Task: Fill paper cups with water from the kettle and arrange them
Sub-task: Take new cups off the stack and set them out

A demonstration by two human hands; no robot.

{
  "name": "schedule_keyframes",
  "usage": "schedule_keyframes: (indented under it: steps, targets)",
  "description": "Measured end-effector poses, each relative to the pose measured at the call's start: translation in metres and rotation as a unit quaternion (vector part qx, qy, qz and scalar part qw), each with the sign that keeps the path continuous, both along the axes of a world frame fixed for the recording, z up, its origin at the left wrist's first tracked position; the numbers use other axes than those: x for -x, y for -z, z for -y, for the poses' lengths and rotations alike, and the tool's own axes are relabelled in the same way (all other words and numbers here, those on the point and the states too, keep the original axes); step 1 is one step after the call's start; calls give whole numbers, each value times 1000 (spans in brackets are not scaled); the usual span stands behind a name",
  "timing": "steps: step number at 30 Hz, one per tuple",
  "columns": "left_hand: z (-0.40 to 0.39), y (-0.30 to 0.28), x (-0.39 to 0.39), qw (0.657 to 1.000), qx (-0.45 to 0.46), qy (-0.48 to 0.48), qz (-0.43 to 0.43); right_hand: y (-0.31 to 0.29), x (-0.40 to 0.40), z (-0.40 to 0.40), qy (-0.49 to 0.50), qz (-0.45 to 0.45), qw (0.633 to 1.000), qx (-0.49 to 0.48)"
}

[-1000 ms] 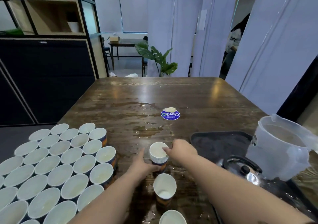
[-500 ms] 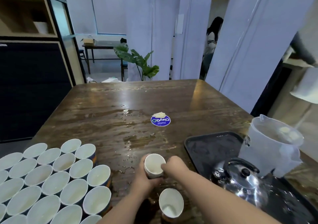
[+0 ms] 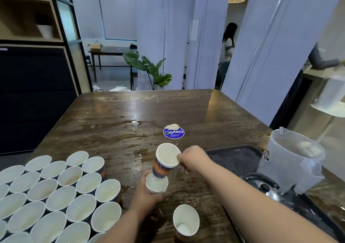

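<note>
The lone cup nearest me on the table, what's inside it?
A little water pools at the bottom of the lone cup; the white wall above looks dry. The near wall hides part of the bottom.

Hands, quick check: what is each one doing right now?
Left hand: grips the lower paper cup of a nested pair.
Right hand: pinches the rim of the upper paper cup, lifted partly out.

blue sticker (image 3: 173, 133) — potted plant (image 3: 149, 69), plastic pitcher (image 3: 291, 160)
</note>
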State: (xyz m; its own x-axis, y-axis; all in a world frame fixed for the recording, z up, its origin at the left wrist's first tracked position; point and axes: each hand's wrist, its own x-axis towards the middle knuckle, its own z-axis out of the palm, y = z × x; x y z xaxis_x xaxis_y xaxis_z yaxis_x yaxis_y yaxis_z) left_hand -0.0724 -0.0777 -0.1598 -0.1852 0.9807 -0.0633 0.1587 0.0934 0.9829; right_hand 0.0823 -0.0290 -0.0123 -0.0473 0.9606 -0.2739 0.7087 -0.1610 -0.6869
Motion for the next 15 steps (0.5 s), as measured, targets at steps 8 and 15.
schedule_keyframes:
  steps: [8, 15]
  targets:
    - [10, -18, 9, 994, 42, 13, -100, -17, -21, -3, 11, 0, 999, 31]
    - [-8, -74, -11, 982, -92, 70, -152, -29, -15, 3, -38, -39, 997, 59]
